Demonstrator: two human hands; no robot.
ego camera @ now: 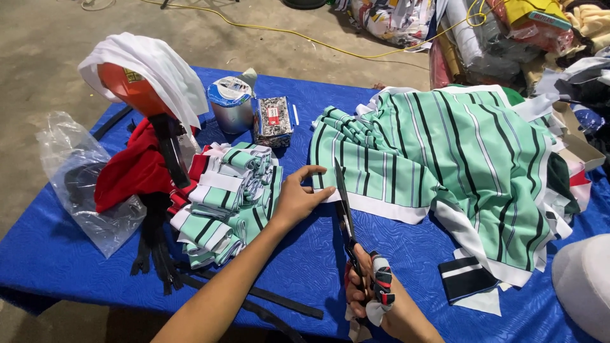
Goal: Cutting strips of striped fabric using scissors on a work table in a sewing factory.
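At the far left of the blue quilted table cover (305, 267), a crumpled clear plastic bag (76, 184) lies beside a heap of red cloth (130, 171) and black straps (155, 248). Above them an orange helmet (127, 89) sits draped in white fabric (152, 67). Next comes a pile of folded green, white and black striped pieces (232, 200), with a round tin (230, 105) and a small patterned packet (273, 121) behind it. The left hand (297, 200) lies flat, fingers spread, pressing the white edge of the big green striped fabric sheet (445, 159). Just to its right, the black-bladed scissors (346, 219) point up at that same edge (blades nearly together). The right hand (375, 292) is closed round the cloth-wrapped scissor handles. The sheet spreads on toward the table's right side.
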